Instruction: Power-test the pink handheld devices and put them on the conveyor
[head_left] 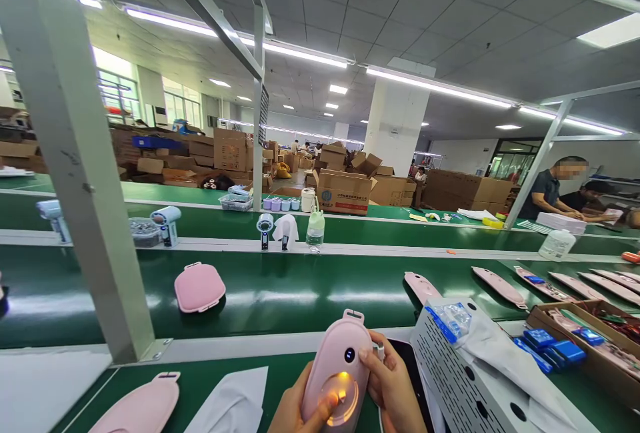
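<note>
Cardboard box (607, 379) holds pink parts (611, 350), wires (616, 318) (both hands (296, 407) (396, 383) grasp a lit device (334, 354)).

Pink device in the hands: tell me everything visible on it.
The pink device is an elongated, rounded, smooth shell, plastic-looking, with a slotted tab on top, a round dark window showing lit marks, and a circular area glowing amber below. It tilts, top rightward, above the green work surface. The left hand has its grip at lower left, thumb over the glow; the right hand touches the right edge.
</note>
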The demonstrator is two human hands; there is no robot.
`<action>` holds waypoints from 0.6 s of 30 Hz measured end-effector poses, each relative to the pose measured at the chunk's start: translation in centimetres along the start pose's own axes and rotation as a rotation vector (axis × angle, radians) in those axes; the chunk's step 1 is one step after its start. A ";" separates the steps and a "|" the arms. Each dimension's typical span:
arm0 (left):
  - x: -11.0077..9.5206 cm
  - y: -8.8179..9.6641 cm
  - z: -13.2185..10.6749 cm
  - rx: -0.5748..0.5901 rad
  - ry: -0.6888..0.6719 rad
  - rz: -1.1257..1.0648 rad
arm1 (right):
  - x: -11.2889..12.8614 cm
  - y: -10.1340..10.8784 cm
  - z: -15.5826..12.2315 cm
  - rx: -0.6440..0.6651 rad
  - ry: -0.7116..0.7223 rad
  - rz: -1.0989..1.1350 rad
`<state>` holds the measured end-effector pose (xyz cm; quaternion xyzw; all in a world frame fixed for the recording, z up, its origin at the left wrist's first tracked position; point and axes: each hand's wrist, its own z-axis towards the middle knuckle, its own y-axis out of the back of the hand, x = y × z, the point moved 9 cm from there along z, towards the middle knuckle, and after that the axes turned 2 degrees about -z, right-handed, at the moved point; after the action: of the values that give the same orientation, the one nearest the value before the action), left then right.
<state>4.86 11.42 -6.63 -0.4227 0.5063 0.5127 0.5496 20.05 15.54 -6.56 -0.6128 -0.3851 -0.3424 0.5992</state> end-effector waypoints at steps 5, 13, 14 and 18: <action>-0.2 -0.1 -0.1 -0.009 0.013 -0.010 | 0.3 -0.3 -0.8 -0.083 0.015 -0.006; -1.0 0.2 -0.4 -0.049 0.033 0.031 | 0.4 -0.2 -1.3 -0.114 0.034 -0.052; -1.1 0.2 -0.4 -0.057 0.032 0.034 | 0.2 0.0 -1.2 -0.117 0.037 -0.057; -0.2 0.7 -0.3 -0.127 0.048 0.053 | -0.1 0.8 -0.2 -0.134 0.072 -0.122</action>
<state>4.15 11.21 -6.41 -0.4553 0.4969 0.5477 0.4958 20.73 15.34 -7.06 -0.6142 -0.3760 -0.4252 0.5482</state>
